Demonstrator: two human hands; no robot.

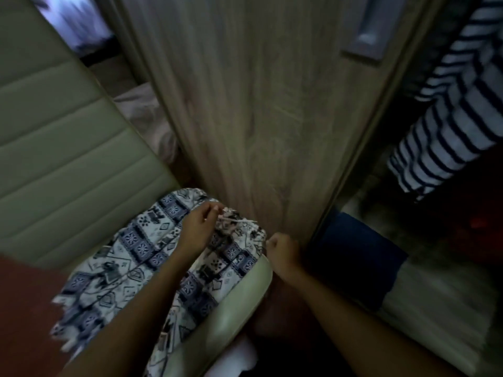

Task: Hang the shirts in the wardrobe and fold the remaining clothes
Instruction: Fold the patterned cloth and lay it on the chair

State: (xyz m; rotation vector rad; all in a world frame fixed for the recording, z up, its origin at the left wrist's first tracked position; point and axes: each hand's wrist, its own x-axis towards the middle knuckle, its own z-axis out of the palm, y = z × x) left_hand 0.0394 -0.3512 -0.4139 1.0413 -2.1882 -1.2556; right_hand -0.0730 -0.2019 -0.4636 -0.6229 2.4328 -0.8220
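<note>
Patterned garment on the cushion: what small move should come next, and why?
Probably lift the patterned garment by its top edge. The left hand pinches a thin white piece there, too blurred to name; the right hand is curled at the cloth's corner, grip unclear; the striped shirt hangs beyond the wardrobe door, just right.

Both bare forearms are extended forward from the lower edge of the view, the left from the lower left and the right from the lower right. The left hand (197,229) is presented with its back toward the camera. Its thumb and forefinger are closed in a pinch on the patterned garment (141,248). The right hand (283,253) is positioned near the left hand, slightly lower and apart from it. Its fingers are curled into a fist with the knuckles forward. Whether anything is gripped cannot be determined.
</note>
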